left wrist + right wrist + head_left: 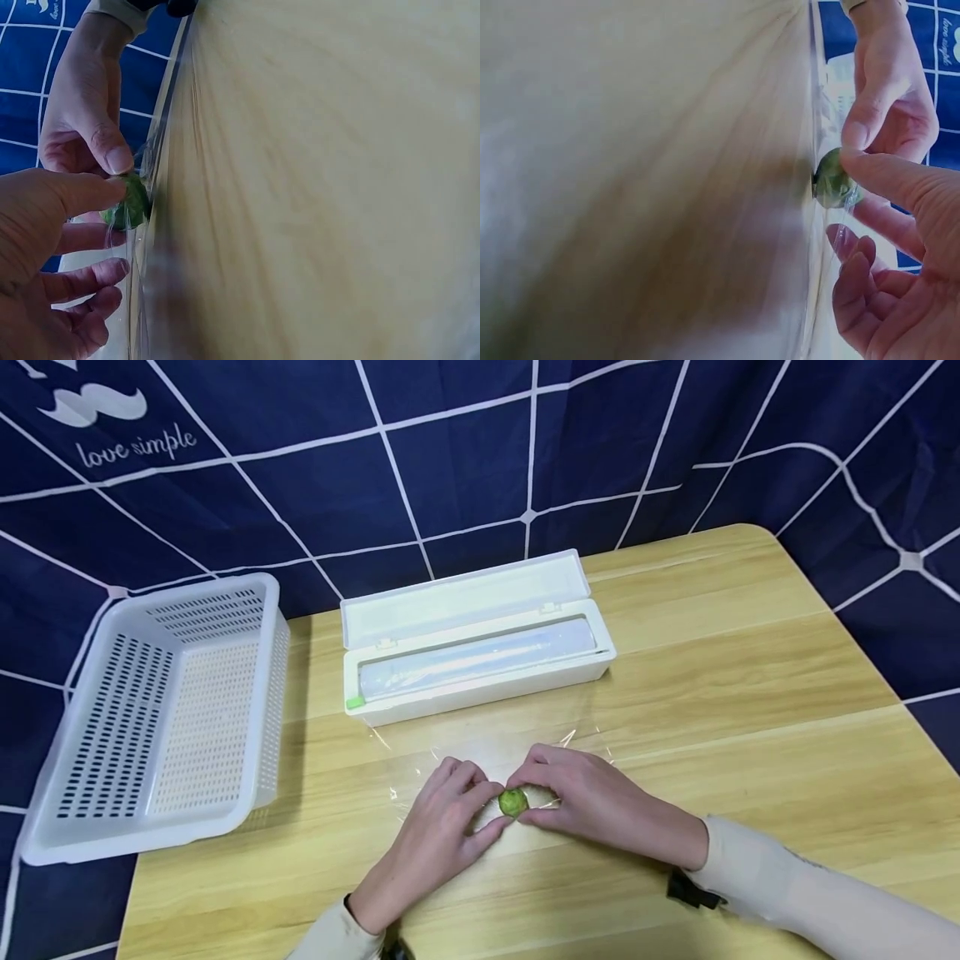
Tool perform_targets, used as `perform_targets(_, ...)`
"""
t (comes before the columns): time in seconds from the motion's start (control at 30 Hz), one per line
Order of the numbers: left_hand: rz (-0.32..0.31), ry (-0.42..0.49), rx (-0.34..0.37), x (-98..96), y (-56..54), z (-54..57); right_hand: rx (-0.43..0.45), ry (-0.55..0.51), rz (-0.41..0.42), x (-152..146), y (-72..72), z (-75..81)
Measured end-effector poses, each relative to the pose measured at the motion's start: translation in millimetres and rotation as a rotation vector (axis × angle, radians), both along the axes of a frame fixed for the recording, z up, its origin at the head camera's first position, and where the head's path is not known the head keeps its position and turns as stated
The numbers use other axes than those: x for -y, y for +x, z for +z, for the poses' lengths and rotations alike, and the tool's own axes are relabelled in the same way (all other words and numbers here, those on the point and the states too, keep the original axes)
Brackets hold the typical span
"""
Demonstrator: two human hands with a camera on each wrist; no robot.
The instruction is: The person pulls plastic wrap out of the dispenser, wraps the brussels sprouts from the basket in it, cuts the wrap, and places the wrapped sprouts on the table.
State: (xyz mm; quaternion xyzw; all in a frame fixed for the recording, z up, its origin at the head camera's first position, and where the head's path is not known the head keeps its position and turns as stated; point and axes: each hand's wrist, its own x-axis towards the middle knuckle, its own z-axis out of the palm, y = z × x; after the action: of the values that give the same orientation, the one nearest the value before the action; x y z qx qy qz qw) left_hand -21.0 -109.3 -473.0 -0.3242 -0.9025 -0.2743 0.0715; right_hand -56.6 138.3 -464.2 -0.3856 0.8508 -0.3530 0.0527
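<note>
A small round green Brussels sprout (513,802) sits low over the wooden table, on a sheet of transparent plastic wrap (405,777). From the left, my left hand (447,818) pinches it between thumb and forefinger; the other fingers are bent. On the opposite side my right hand (581,793) pinches it too, thumb nearer me and fingers beyond. Both wrist views show thin film around the sprout (129,204), with the fingertips pressed close to it. In the right wrist view, creased film runs down from the sprout (832,180).
Behind the hands lies a long white wrap box (480,693), lid raised, with a film roll (480,652) inside and a green slider (355,702) at its left front corner. A white perforated basket (258,710) stands at left. Dark blue gridded cloth (465,468) hangs behind the table (750,693).
</note>
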Motion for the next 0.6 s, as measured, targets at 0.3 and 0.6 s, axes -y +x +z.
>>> perform_targets(0.3, 0.002, -0.01, 0.024, -0.2, -0.1, 0.2, 0.041, 0.002, -0.007, -0.8, -0.7, -1.3)
perform_targets(0.6, -0.003, 0.033, -0.011, -1.4, -2.1, -1.3, 0.106, 0.061, -0.037, -1.7, -1.5, 1.2)
